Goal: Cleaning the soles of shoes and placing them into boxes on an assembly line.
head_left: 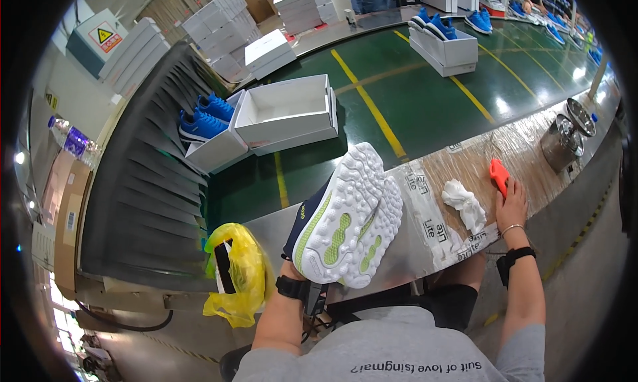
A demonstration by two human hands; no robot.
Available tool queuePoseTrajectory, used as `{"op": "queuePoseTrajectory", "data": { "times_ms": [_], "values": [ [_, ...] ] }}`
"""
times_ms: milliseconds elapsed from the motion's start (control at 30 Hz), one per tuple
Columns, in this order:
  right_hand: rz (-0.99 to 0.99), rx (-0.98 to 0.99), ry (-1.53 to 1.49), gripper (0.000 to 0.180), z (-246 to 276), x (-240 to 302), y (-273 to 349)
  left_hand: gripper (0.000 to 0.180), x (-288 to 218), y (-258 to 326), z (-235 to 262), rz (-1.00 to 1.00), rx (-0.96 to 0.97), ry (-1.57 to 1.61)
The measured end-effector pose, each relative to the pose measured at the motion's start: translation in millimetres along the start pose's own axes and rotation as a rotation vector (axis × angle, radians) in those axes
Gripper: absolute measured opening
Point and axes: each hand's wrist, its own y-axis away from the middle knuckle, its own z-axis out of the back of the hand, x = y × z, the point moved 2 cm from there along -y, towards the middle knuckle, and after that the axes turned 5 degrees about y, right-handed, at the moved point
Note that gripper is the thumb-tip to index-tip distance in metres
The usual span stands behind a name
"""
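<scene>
A pair of sneakers (pixel 352 216) with white knobbly soles, lime-green inserts and dark uppers is tilted with its soles toward me. My left hand (pixel 290 270) holds it by the near end; most of the fingers are hidden behind the shoes. At the right, my right hand (pixel 512 206) is closed on the lower end of a red-orange plastic tool (pixel 498 174) lying on the bench, its exact kind unclear. Beside that hand lies a crumpled white cloth or tissue (pixel 464 206) on the taped brown covering (pixel 465 157) of the bench.
Beyond the bench, a green conveyor (pixel 372 69) carries an open white shoebox (pixel 286 116), blue sneakers (pixel 203 123) in another box, and a farther box (pixel 444 53) with blue sneakers. A yellow plastic bag (pixel 249 269) hangs at left. Metal containers (pixel 561 142) stand at right.
</scene>
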Motion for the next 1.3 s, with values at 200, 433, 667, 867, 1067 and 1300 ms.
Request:
{"op": "queuePoseTrajectory", "data": {
  "times_ms": [200, 433, 667, 867, 1067, 1300],
  "values": [
    [0.085, -0.004, -0.143, 0.055, 2, -12, -6, 0.044, 1, 0, -8, -0.057, -0.073, 0.022],
    [0.092, -0.05, -0.146, 0.055, 17, -25, 5, 0.043, 9, 1, -24, -0.063, -0.025, 0.035],
    [0.383, -0.134, -0.468, 0.053, 43, 58, 27, 0.047, 17, -5, -26, 0.041, 0.39, 0.114],
    [0.451, -0.089, -0.382, 0.047, 64, 96, 52, 0.045, 36, -6, -20, 0.091, 0.147, 0.077],
    [0.389, 0.022, -0.563, 0.042, 38, 96, 37, 0.042, 48, 8, -8, 0.151, 0.009, 0.017],
    [0.703, -0.084, -0.943, 0.06, 126, 145, 75, 0.041, 55, 4, -24, -0.031, 0.065, -0.195]
  ]
}}
